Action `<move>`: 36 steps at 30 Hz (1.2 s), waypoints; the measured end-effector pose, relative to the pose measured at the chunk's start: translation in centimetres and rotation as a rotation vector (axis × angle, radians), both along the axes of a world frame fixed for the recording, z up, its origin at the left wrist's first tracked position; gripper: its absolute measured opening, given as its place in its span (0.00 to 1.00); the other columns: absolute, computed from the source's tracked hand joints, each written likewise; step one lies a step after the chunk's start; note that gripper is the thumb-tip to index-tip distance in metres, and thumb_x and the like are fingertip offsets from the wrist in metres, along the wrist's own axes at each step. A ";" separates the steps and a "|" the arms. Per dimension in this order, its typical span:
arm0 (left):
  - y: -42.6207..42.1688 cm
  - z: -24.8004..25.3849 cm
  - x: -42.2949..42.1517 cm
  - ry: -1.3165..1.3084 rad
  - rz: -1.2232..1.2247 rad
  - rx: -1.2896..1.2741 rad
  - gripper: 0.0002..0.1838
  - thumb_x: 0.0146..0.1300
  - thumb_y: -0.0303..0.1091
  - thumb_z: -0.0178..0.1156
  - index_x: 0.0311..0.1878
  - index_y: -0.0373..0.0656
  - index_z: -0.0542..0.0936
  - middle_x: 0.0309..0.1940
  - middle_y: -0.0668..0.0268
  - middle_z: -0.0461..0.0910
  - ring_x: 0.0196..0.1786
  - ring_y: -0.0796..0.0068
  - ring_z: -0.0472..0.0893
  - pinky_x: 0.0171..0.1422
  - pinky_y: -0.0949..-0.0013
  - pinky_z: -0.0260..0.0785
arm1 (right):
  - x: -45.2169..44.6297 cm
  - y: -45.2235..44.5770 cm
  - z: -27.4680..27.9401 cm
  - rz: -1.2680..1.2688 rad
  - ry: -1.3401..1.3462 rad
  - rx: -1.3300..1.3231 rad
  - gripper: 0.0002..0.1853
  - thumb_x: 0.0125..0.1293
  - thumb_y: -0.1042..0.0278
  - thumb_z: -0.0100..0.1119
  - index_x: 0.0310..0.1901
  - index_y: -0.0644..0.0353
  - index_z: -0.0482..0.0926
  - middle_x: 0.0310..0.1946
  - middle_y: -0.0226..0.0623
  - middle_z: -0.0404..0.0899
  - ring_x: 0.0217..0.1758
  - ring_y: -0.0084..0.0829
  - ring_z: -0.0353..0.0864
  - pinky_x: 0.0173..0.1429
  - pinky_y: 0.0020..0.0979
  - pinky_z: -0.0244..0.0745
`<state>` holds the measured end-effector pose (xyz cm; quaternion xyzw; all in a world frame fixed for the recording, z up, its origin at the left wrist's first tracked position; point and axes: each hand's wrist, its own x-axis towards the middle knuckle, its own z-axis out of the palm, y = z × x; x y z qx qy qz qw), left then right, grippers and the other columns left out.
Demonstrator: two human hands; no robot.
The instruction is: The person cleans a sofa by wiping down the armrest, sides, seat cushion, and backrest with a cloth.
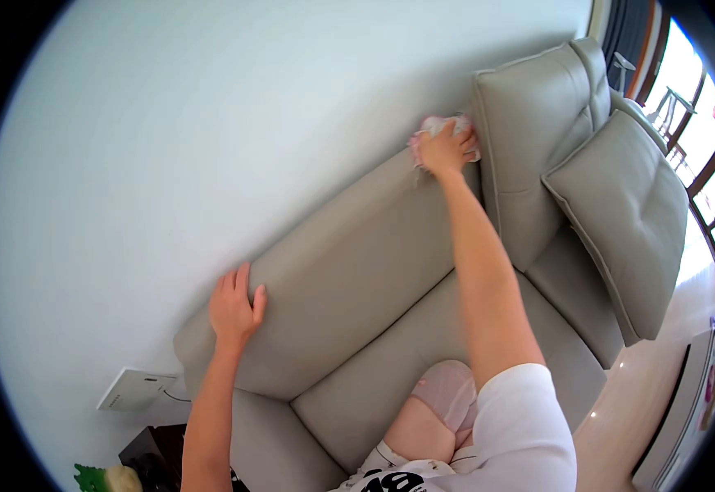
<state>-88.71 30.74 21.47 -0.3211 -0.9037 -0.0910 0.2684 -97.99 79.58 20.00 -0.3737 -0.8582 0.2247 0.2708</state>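
Observation:
My right hand (446, 148) presses a pink and white cloth (438, 125) onto the top edge of the grey sofa backrest (357, 221), beside the raised headrest section (529, 115). Its fingers are bent over the cloth, which bunches out around them. Farther left, my left hand (236, 305) rests on the top of the same backrest near its left end, fingers stretched out and thumb apart, holding nothing. One of my knees (447, 389) is on the sofa seat (374, 344).
A pale wall (169, 164) runs right behind the backrest. A loose grey cushion (628, 213) leans at the right end. At lower left are a white wall panel (134, 389) with a cable and a dark cabinet (154, 451). A low TV stand (677, 418) stands across the floor.

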 end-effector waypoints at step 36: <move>-0.3 -0.7 -0.6 0.043 0.060 -0.111 0.27 0.65 0.46 0.60 0.62 0.38 0.77 0.46 0.55 0.81 0.44 0.53 0.79 0.48 0.53 0.74 | 1.0 0.2 -10.2 -0.062 0.505 -0.181 0.53 0.73 0.26 0.43 0.82 0.62 0.42 0.81 0.65 0.42 0.86 0.59 0.39 0.85 0.56 0.41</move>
